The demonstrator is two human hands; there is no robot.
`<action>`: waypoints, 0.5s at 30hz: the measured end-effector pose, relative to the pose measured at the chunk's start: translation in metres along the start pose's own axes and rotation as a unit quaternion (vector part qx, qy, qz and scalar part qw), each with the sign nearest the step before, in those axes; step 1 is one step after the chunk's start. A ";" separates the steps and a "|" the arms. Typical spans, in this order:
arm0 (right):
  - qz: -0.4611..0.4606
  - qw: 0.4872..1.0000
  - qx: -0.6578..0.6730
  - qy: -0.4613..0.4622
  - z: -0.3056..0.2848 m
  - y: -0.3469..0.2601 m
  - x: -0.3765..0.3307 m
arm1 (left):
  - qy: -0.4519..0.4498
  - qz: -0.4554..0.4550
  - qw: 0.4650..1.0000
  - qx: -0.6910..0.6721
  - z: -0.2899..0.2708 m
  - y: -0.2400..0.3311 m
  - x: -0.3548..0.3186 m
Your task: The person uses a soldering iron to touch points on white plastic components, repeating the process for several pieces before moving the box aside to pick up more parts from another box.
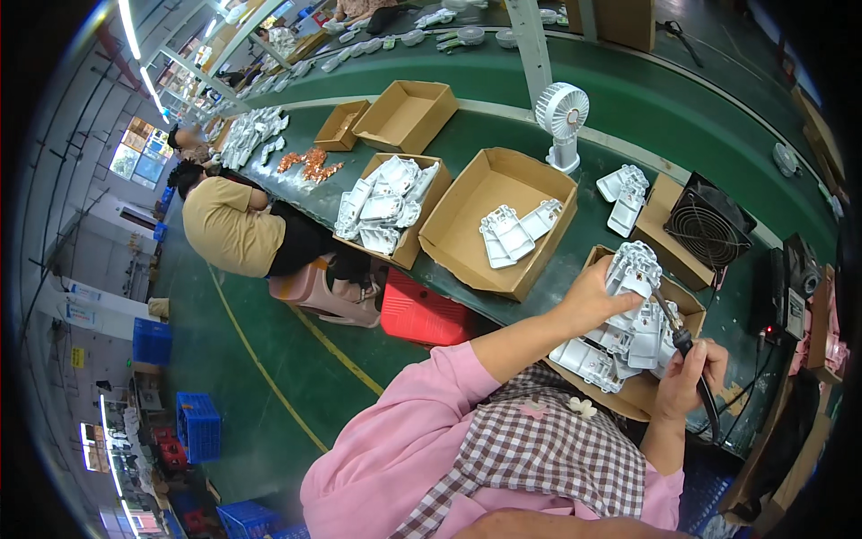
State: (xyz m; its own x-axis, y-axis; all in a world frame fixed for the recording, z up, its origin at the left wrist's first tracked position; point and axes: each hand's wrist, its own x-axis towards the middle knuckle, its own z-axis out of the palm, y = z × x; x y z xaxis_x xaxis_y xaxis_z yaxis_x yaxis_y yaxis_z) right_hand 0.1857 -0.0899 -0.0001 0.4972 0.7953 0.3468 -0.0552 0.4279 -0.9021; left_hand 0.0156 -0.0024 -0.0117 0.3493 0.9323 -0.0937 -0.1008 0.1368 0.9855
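My left hand (600, 301) grips a white plastic housing (634, 260) by its edge, above a cardboard box (636, 406) full of similar white housings (585, 362). In my right hand (696, 370) is a soldering iron (683, 340) with a black handle and a thin metal shaft. Its shaft slants up and left, and the tip is close to the held housing; whether they touch I cannot tell. The iron's black cable runs down below my right hand. My left thumb covers part of the housing.
Left of my box stands a larger cardboard box (467, 202) with a few white housings; beyond it is a fuller box (415, 239). A white fan (563, 121), a black fan (709, 220) and loose housings (626, 202) line the far side. A co-worker (235, 225) sits at left.
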 end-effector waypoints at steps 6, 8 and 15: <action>-0.007 1.000 -0.025 0.001 -0.007 -0.001 0.001 | -0.003 0.007 1.000 -0.011 0.008 0.003 0.000; -0.019 0.999 -0.043 -0.007 -0.013 0.001 0.002 | -0.001 0.011 1.000 -0.021 0.007 -0.002 0.003; -0.070 0.987 -0.142 -0.013 -0.005 0.007 0.004 | 0.014 -0.045 0.996 -0.074 0.002 0.011 -0.004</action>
State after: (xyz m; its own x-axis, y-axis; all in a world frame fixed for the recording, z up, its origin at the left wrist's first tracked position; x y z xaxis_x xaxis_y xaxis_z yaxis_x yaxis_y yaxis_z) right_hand 0.1918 -0.0855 -0.0060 0.4598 0.7495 0.4763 0.2585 0.4002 -0.8792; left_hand 0.0145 -0.0051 0.0000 0.3376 0.9226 -0.1868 -0.2074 0.2665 0.9412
